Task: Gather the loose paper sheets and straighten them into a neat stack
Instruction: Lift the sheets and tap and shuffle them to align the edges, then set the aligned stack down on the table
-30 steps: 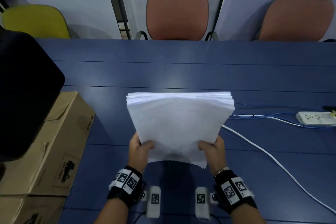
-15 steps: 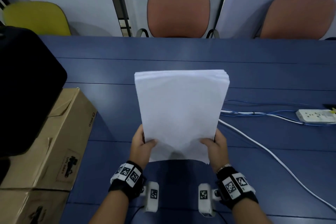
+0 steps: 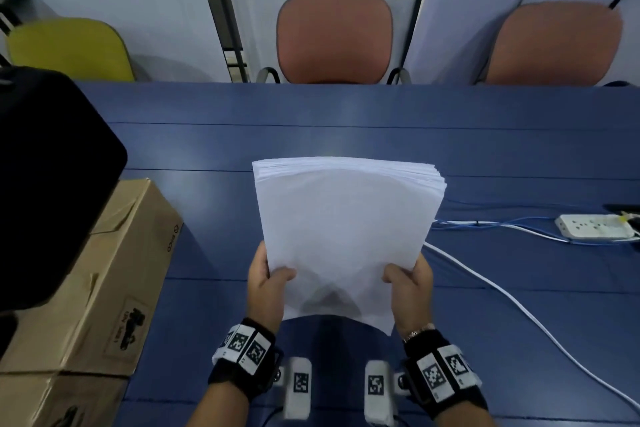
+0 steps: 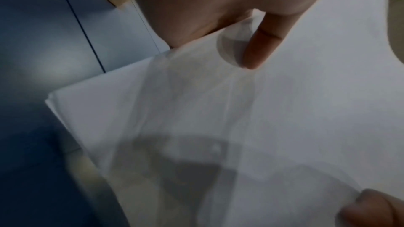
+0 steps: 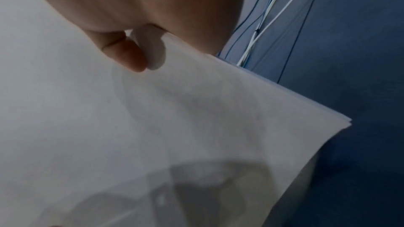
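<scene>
A thick stack of white paper sheets [image 3: 346,229] is held over the blue table [image 3: 381,114], tilted with its far edge toward the chairs. My left hand [image 3: 268,279] grips its near left side, thumb on top and fingers hidden underneath. My right hand [image 3: 410,279] grips the near right side the same way. The far edges fan a little at the right corner. In the left wrist view the thumb presses on the paper stack [image 4: 262,110]. In the right wrist view the paper stack [image 5: 174,118] shows several offset sheet edges at its corner.
Cardboard boxes [image 3: 104,281] stand at the left, with a black object [image 3: 45,184] above them. A white power strip [image 3: 592,226] and white and blue cables [image 3: 502,295] lie at the right. Three chairs stand behind the table's far edge.
The stack was raised more upright half a second ago and has come back down, its far edge lower. Both hands keep their grip at the near sides.
</scene>
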The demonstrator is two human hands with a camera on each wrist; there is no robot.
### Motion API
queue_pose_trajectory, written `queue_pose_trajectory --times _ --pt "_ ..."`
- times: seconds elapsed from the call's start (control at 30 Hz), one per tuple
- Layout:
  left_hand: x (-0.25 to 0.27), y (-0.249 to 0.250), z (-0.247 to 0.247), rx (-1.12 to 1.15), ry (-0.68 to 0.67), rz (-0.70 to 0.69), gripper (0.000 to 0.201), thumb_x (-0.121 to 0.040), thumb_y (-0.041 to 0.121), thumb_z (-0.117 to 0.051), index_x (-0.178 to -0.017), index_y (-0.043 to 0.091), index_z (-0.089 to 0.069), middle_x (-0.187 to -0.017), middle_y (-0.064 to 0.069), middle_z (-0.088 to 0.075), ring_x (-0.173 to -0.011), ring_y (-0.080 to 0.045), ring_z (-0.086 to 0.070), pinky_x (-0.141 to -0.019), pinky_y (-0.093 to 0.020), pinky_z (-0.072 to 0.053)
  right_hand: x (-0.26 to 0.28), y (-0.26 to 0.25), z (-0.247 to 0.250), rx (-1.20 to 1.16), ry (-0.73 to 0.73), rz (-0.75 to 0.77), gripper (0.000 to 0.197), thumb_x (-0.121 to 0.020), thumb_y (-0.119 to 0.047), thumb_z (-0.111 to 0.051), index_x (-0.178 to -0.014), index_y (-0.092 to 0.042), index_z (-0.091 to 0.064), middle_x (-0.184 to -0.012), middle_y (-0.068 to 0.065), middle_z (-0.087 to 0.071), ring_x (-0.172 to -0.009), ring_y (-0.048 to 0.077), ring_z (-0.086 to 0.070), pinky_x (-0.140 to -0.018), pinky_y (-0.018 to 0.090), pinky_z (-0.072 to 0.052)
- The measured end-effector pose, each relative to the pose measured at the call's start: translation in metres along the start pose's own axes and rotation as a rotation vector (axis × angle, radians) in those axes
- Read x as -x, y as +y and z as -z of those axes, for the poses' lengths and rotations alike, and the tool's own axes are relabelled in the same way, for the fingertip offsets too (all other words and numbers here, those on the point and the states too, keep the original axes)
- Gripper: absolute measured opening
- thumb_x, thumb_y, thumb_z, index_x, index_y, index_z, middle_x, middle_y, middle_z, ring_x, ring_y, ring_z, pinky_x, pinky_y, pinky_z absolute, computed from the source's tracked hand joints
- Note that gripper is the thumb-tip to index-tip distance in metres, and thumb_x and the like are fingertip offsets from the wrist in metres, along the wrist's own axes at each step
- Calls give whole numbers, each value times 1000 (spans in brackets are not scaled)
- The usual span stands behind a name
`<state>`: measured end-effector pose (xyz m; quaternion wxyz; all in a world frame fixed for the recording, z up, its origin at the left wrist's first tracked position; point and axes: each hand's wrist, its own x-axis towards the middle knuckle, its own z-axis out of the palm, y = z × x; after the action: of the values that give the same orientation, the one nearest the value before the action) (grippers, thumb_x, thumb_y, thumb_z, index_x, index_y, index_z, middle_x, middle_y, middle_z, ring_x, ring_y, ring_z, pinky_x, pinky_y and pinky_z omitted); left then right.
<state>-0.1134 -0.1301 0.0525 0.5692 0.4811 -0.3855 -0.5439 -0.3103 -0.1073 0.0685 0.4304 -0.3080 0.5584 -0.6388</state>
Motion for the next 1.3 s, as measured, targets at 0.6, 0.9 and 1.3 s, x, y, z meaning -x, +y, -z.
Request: queue_pose_trajectory --times 0.6,0.9,1.3 --pt "-6 25 -2 48 19 -112 28 -63 -6 -48 -84 4 -63 -68 9 -71 -66 -4 -65 -60 -20 -53 -5 -23 -5 -49 -109 88 22 -59 6 -51 -70 -10 -62 -59 -14 -64 -56 3 -56 -54 19 -47" --pt "-5 -4 5 -120 33 29 26 -63 -5 -55 -82 8 -68 -71 9 -75 -68 -4 -68 -61 -18 -53 -10 10 5 63 -137 -40 10 -61 2 -51 -67 -3 -56 -55 -13 -59 -54 4 -51 -53 18 -43" --pt "40 8 46 -327 -11 355 44 -70 -30 -59 -97 2 -71 -87 -6 -80 -81 -26 -74 -66 -34 -61 27 6 50 380 -218 -302 30 -61 16 -78 -85 -1 -71 -84 10 -78 -79 28 -74 -72 41 -61"
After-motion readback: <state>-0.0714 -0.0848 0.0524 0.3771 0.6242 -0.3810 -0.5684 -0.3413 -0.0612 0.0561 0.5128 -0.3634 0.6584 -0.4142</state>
